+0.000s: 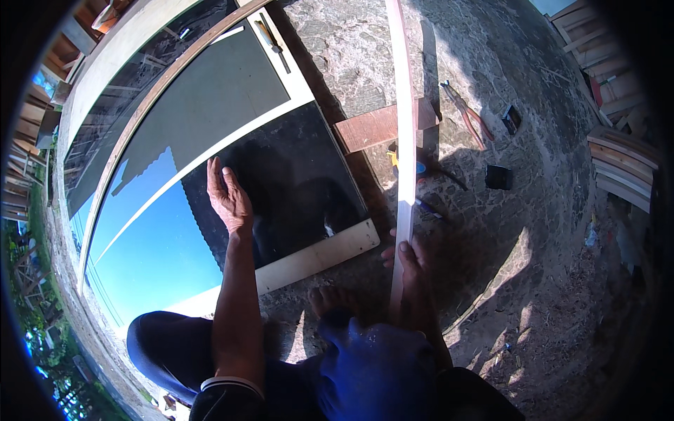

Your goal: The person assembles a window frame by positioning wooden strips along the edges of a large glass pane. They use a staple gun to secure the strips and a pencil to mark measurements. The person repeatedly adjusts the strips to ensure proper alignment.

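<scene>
My left hand [230, 202] is open, its fingers stretched out together over the dark, reflective glass pane [295, 168]; I cannot tell whether it touches the glass. The pane sits in a white-framed panel [319, 254] with a thin pale bar across it, lying at my left. My right hand [414, 258] is wrapped round the near part of a long, pale wooden strip [406, 154]. This strip runs away from me to the far edge of view and crosses over a short reddish-brown board [372, 128].
Pliers [467, 118] with red handles lie right of the strip, near two small black objects [499, 177]. A slim yellow-and-dark tool [268, 36] rests on the panel's far frame. Stacked wooden strips [621, 165] stand far right. My bare foot [326, 299] is near the panel's corner.
</scene>
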### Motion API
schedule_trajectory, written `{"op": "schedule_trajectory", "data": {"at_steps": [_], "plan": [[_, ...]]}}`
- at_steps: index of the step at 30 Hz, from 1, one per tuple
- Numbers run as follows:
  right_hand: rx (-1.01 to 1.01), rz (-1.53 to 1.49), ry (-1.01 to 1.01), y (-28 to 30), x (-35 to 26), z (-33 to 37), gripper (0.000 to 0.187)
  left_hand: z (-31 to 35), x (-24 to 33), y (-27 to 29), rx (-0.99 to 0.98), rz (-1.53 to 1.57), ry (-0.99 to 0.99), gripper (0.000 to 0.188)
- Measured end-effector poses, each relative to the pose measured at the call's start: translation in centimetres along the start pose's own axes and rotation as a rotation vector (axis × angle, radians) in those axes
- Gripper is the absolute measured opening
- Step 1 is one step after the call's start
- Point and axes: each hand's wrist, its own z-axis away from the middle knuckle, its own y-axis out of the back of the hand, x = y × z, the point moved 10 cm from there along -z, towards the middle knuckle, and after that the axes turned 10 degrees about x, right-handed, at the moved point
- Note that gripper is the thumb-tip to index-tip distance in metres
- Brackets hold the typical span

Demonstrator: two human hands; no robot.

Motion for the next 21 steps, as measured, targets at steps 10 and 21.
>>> {"op": "schedule_trajectory", "data": {"at_steps": [10, 21], "plan": [[-0.135, 0.013, 0.040, -2.5, 0.6, 0.8, 0.047, 4.3, 6.1, -6.3, -0.273, 0.024, -0.210, 0.038], [0.106, 0.506, 0.589, -3.1, -5.0, 3.2, 0.060, 6.3, 8.6, -7.2, -0.366, -0.008, -0.282, 0.044]]}}
